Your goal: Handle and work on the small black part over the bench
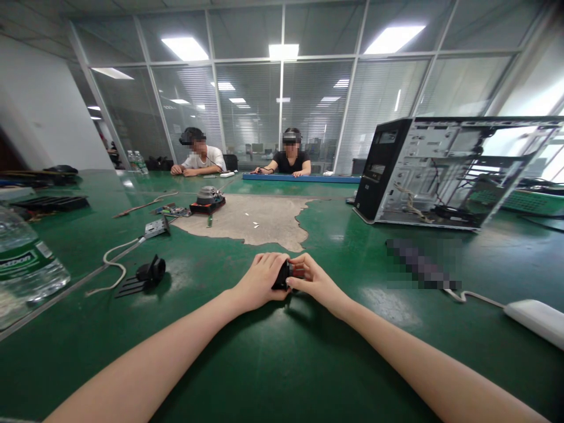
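Note:
Over the green tabletop, both hands meet at a small black part (pixel 282 277), with something reddish at its right side. My left hand (pixel 263 276) wraps over the part from the left, hiding much of it. From the right, my right hand (pixel 314 281) has thumb and fingers closed on its other side. The exact kind of part cannot be made out. To the left lies a black plastic piece (pixel 150 271) with a round end and flat prongs. Farther up sit a small metal bracket (pixel 157 227) with a pale cable and a heatsink-like block (pixel 208 198) on a black-and-red base.
An opened computer case (pixel 414 170) stands on the right, near a white power strip (pixel 535 320). A water bottle (pixel 29 258) is at the left edge. Beyond a bare worn patch (pixel 273 220), two people (pixel 203 154) sit across the table, one behind a blue bar (pixel 304 178).

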Motion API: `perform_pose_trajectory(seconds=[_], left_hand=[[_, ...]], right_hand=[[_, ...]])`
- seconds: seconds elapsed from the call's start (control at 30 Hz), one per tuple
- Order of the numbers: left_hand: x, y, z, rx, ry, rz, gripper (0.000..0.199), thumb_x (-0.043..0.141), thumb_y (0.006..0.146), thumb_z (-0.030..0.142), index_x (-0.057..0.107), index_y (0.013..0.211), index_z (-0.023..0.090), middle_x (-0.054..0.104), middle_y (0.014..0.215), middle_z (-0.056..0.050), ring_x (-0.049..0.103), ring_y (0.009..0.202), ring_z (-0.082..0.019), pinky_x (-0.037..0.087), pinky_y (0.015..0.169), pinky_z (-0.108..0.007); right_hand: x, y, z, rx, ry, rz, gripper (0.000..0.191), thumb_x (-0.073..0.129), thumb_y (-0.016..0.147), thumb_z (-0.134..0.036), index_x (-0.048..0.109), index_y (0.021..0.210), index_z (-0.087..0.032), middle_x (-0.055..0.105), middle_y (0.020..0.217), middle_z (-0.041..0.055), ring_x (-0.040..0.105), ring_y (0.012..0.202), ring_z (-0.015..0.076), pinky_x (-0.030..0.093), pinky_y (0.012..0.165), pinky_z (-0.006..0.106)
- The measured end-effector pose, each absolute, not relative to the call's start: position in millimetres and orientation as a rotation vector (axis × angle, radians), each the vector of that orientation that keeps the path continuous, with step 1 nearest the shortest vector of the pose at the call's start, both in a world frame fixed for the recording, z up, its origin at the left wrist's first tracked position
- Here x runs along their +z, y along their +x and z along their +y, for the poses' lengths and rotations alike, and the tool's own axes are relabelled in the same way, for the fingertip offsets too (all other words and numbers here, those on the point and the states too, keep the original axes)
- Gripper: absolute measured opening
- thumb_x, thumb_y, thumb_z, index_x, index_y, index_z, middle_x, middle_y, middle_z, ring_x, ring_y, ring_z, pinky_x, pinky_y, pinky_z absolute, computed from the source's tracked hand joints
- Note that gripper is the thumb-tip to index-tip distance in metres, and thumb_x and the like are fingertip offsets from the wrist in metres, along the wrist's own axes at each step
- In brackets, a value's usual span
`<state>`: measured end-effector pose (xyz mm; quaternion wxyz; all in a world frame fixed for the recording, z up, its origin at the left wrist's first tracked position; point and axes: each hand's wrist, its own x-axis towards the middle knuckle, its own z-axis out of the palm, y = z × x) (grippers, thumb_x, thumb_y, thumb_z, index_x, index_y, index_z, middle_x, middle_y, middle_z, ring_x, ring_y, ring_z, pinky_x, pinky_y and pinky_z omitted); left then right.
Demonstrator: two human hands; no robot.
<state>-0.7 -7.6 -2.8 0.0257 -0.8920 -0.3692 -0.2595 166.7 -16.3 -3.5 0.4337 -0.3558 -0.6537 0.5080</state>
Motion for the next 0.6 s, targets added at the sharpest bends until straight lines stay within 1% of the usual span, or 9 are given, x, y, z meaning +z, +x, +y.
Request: perform_pose_trajectory(seconds=[0.1,0.23,0.33,0.43,0.53,0.6], left_hand=[[-3.1,-0.7,-7.7,-0.813,-2.752,-1.132,0.056,0.059,0.064,0.03,0.034,0.112,0.019,0.048,0.108,-0.008,0.043,0.103,-0.024,0.032,0.087,-0.039],[-3.0,-0.7,-7.8,-0.807,-2.751,-1.126,0.056,0.059,0.065,0.031,0.034,0.113,0.018,0.048,0.109,-0.008,0.043,0.103,-0.024,0.031,0.088,-0.038],[-2.9,-0.8,-7.8,-0.806,-2.752,-1.13,0.054,0.058,0.066,0.031,0.035,0.112,0.018,0.048,0.108,-0.008,0.043,0.103,-0.024,0.031,0.088,-0.038],[-3.0,-0.9,-7.6,-0.803,-2.752,-1.135,0.054,0.058,0.065,0.031,0.035,0.112,0.018,0.048,0.109,-0.008,0.043,0.103,-0.025,0.032,0.087,-0.039],[-3.1,-0.8,-7.5,-0.801,-2.757,-1.136,0.056,0.059,0.064,0.029,0.034,0.113,0.019,0.048,0.109,-0.008,0.043,0.103,-0.025,0.032,0.087,-0.039],[-2.9,-0.6,-7.7,-0.804,-2.758,-1.138,0.056,0.059,0.064,0.029,0.034,0.113,0.019,0.048,0.108,-0.008,0.043,0.103,-0.025,0.032,0.087,-0.039]], right_hand=[[-4.8,166.1,-15.8,1.264,-0.922,-1.59,0.026,0.059,0.07,-0.036,0.046,0.085,-0.02,0.054,0.084,0.0005,0.054,0.079,0.0134,0.044,0.07,0.029],[-7.5,166.3,-13.3,1.276,-0.945,-1.581,0.027,0.056,0.072,-0.037,0.046,0.09,-0.019,0.053,0.086,0.0022,0.053,0.079,0.0136,0.044,0.067,0.028],[-7.5,167.5,-12.9,1.28,-0.931,-1.607,0.027,0.057,0.071,-0.035,0.046,0.091,-0.019,0.052,0.091,0.0033,0.054,0.08,0.0141,0.045,0.068,0.029],[-6.0,169.1,-14.8,1.278,-0.845,-1.653,0.028,0.063,0.067,-0.03,0.045,0.087,-0.02,0.051,0.094,0.0023,0.054,0.085,0.0146,0.044,0.073,0.03],[-4.8,169.6,-17.2,1.271,-0.8,-1.672,0.031,0.066,0.064,-0.027,0.044,0.086,-0.021,0.052,0.094,0.0014,0.053,0.09,0.0157,0.043,0.076,0.03],[-5.1,169.0,-17.6,1.26,-0.815,-1.659,0.027,0.063,0.067,-0.029,0.044,0.085,-0.021,0.052,0.092,0.0013,0.053,0.087,0.015,0.043,0.075,0.03]])
